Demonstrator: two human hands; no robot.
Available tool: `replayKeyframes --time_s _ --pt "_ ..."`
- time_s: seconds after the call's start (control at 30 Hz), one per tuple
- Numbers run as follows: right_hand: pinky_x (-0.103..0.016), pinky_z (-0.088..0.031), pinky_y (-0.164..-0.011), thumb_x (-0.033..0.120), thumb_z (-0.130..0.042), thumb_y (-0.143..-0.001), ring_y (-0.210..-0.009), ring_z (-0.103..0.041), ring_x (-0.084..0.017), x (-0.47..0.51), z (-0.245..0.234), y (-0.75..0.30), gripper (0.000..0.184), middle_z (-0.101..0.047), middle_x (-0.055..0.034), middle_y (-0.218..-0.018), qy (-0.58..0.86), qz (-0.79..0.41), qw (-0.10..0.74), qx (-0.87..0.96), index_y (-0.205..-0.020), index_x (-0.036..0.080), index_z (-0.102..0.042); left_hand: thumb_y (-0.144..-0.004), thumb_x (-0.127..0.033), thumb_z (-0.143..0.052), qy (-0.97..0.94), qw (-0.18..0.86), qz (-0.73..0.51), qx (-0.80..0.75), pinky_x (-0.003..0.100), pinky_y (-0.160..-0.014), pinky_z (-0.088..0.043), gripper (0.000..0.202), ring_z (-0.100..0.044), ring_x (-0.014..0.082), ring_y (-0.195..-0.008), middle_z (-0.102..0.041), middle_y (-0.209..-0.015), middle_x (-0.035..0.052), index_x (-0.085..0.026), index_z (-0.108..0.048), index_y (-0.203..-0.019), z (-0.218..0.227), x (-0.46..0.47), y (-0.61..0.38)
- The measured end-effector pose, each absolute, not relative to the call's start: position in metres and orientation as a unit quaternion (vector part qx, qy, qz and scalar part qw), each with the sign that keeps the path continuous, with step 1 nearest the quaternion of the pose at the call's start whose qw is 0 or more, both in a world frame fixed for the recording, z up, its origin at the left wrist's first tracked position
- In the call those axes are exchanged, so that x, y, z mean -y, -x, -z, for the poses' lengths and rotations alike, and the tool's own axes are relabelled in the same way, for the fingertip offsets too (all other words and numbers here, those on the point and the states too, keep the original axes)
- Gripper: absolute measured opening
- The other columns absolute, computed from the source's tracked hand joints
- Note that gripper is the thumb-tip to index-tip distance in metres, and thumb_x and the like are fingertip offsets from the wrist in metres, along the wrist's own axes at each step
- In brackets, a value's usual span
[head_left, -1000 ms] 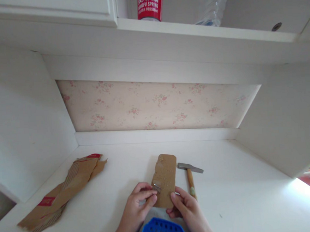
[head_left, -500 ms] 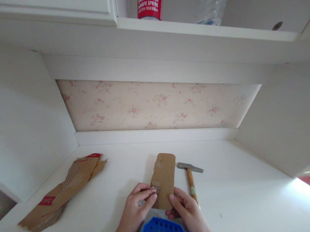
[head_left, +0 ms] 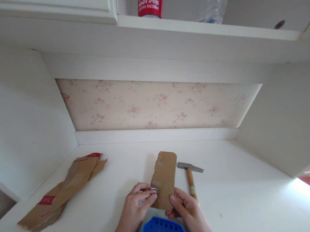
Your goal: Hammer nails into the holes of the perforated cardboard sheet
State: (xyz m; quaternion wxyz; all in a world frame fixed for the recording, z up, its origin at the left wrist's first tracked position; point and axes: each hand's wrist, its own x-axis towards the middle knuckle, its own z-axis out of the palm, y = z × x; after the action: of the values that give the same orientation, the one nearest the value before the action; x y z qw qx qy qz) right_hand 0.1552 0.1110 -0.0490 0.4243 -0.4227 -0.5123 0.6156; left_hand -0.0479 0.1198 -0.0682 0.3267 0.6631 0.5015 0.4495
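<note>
the left hand (head_left: 136,205) pinches a small metal piece (head_left: 152,189) against the perforated cardboard strip (head_left: 164,177) lying on the white desk (head_left: 242,184), the right hand (head_left: 186,211) clasps its near end, with the hammer (head_left: 190,179) at its 3 o'clock.

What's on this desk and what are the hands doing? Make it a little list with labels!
left hand: pinches a small metal piece against the cardboard strip
right hand: grips the strip's near end, thumb on top
cardboard strip: brown, dotted with little holes, on the white desk
hammer: wooden handle, lying just right of the strip, untouched
blue basket: holey, between the wrists
flat cardboard wrapper: left side of desk
shelf above: red-labelled bottle, clear bottle
</note>
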Motion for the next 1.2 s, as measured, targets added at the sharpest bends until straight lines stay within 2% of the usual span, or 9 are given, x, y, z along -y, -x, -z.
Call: replayKeyframes --time_s 0.2,0.43,0.57,0.7,0.83,0.93,1.03,1.2 --pt "-0.024 -0.050 -0.060 0.052 -0.061 -0.087 -0.062 -0.065 -0.012 -0.111 0.048 -0.156 0.039 -0.070 0.0011 -0.068 0.412 -0.616 0.422 0.522 -0.102 0.017 -0.070 -0.086 -0.037 -0.067 -0.666 0.326 -0.451 -0.496 0.032 -0.087 -0.055 0.016 -0.066 0.0223 -0.095 -0.068 -0.101 0.0074 -0.029 -0.081 -0.089 0.070 -0.119 0.045" --pt "-0.024 -0.051 -0.060 0.052 -0.063 -0.086 -0.062 -0.065 -0.012 -0.112 0.049 -0.156 0.040 -0.071 0.0003 -0.069 0.408 -0.626 0.425 0.511 -0.103 0.017 -0.072 -0.084 -0.031 -0.069 -0.656 0.317 -0.478 -0.490 0.031 -0.080 -0.056 0.016 -0.066 0.0211 -0.087 -0.067 -0.100 0.0082 -0.025 -0.080 -0.074 0.068 -0.120 0.041" --pt "-0.022 -0.051 -0.059 0.052 -0.065 -0.085 -0.061 -0.066 -0.010 -0.114 0.053 -0.155 0.040 -0.073 0.0002 -0.072 0.409 -0.641 0.438 0.479 -0.106 0.019 -0.071 -0.082 -0.033 -0.071 -0.646 0.331 -0.483 -0.490 0.032 -0.083 -0.056 0.013 -0.066 0.0224 -0.092 -0.066 -0.102 0.0085 -0.026 -0.081 -0.088 0.068 -0.119 0.042" --pt "-0.020 -0.052 -0.058 0.051 -0.067 -0.084 -0.060 -0.068 -0.010 -0.117 0.059 -0.155 0.043 -0.076 0.0001 -0.075 0.409 -0.654 0.468 0.432 -0.113 0.020 -0.067 -0.079 -0.042 -0.072 -0.618 0.359 -0.499 -0.491 0.032 -0.078 -0.057 0.024 -0.066 0.0244 -0.095 -0.065 -0.107 0.0102 -0.024 -0.079 -0.095 0.072 -0.123 0.046" --pt "-0.019 -0.052 -0.057 0.047 -0.068 -0.085 -0.060 -0.069 -0.009 -0.117 0.058 -0.156 0.044 -0.079 -0.0015 -0.084 0.393 -0.673 0.481 0.401 -0.121 0.021 -0.063 -0.081 -0.058 -0.066 -0.556 0.445 -0.507 -0.484 0.032 -0.073 -0.057 0.044 -0.068 0.0221 -0.085 -0.069 -0.101 0.0095 -0.021 -0.076 -0.102 0.073 -0.126 0.049" --pt "-0.024 -0.053 -0.058 0.048 -0.062 -0.088 -0.064 -0.069 -0.012 -0.114 0.054 -0.155 0.041 -0.078 -0.0060 -0.090 0.368 -0.699 0.472 0.392 -0.114 0.017 -0.068 -0.068 -0.066 -0.074 -0.490 0.545 -0.484 -0.478 0.032 -0.066 -0.058 0.064 -0.069 0.0210 -0.076 -0.071 -0.095 0.0070 -0.021 -0.071 -0.113 0.069 -0.125 0.049" --pt "-0.029 -0.053 -0.058 0.055 -0.051 -0.090 -0.066 -0.068 -0.016 -0.114 0.052 -0.154 0.048 -0.077 -0.0085 -0.089 0.346 -0.724 0.464 0.375 -0.106 0.015 -0.071 -0.058 -0.067 -0.081 -0.442 0.596 -0.465 -0.482 0.034 -0.068 -0.059 0.071 -0.070 0.0233 -0.083 -0.069 -0.101 0.0066 -0.023 -0.069 -0.113 0.064 -0.121 0.047" --pt "-0.030 -0.053 -0.067 0.050 -0.047 -0.094 -0.081 -0.064 -0.017 -0.112 0.047 -0.153 0.043 -0.075 -0.0072 -0.098 0.320 -0.738 0.463 0.372 -0.113 0.018 -0.069 -0.059 -0.062 -0.083 -0.404 0.628 -0.460 -0.480 0.033 -0.072 -0.059 0.067 -0.069 0.0252 -0.095 -0.069 -0.110 0.0070 -0.024 -0.068 -0.112 0.061 -0.118 0.047"
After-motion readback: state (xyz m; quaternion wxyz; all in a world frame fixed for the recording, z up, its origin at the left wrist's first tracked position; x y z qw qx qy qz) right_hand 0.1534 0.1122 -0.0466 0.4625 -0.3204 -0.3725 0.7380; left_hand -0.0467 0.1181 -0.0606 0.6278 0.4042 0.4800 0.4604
